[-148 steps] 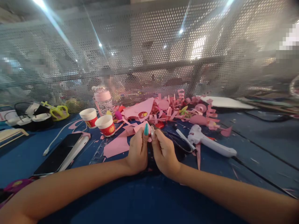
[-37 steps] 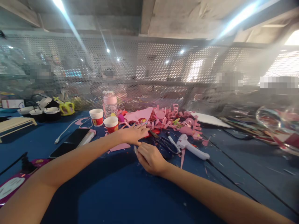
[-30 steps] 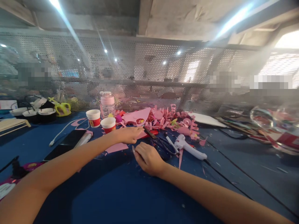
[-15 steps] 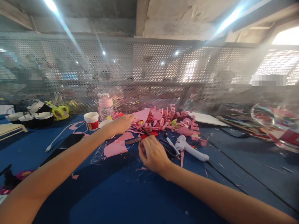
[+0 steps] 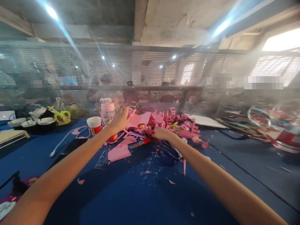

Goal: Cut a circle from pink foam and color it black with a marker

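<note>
Sheet (image 5: 142,119), pink and thin, lies in the head view against the left of the pink scraps (image 5: 180,120); the left hand (image 5: 121,120) pinches its raised left edge. The right hand (image 5: 161,133) hangs over the heap, fingertips partly hidden, so I cannot tell whether they grip anything. The sheet should be light, bendy and easily creased; a flat hold along an edge suits it.

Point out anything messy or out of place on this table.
Loose litter stands out: small shreds and stray pink scraps lie scattered across the blue tabletop, apart from the jumbled pink heap by the right hand. It looks untidy; I see no clear damage or spilled liquid.
</note>
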{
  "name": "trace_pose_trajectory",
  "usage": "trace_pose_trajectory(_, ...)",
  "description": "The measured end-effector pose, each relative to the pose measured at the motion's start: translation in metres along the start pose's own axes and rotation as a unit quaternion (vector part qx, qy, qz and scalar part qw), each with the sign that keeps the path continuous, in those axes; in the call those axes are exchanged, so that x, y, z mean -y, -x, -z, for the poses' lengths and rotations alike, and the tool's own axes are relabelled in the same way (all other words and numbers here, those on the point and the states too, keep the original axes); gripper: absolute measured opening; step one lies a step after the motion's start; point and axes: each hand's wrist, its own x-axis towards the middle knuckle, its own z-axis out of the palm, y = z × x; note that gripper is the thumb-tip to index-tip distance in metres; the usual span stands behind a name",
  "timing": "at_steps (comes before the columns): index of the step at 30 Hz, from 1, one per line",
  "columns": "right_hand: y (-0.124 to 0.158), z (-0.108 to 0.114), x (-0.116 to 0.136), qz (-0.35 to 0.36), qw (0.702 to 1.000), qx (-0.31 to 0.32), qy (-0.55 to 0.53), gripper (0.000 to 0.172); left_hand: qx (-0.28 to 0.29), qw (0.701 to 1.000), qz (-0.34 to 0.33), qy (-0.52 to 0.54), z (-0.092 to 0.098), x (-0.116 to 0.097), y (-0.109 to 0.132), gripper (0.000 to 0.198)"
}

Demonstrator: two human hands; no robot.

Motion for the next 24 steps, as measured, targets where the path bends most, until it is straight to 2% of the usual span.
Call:
trace_pose_trajectory(3, -0.007, -0.003, -0.006, -0.002, 0.997, 0.066, -0.040, 0.024, -0.034, 0.999, 0.038, 0.005, 0.003, 0.004, -0.002, 0.033)
trace_pose_trajectory(6, -0.007, 0.003, -0.016, 0.000, 0.992, 0.094, -0.086, 0.024, -0.055, 0.995, 0.079, 0.014, 0.007, 0.013, -0.008, 0.031)
trace_pose_trajectory(11, -0.004, 0.035, -0.029, 0.006, 0.982, 0.110, -0.151, 0.019, -0.043, 0.992, 0.112, 0.036, 0.006, 0.027, -0.015, 0.028)
trace_pose_trajectory(14, 0.000, 0.056, -0.029, 0.005, 0.976, 0.075, -0.205, 0.028, -0.026, 0.992, 0.115, 0.045, 0.000, 0.029, -0.015, 0.032)
trace_pose_trajectory(17, 0.005, 0.069, -0.026, -0.002, 0.966, 0.058, -0.253, 0.027, 0.010, 0.995, 0.087, 0.051, -0.008, 0.027, -0.013, 0.036)
trace_pose_trajectory(24, 0.010, 0.069, -0.023, -0.011, 0.962, 0.056, -0.265, 0.028, 0.148, 0.985, -0.078, 0.041, -0.028, 0.010, 0.005, 0.039)
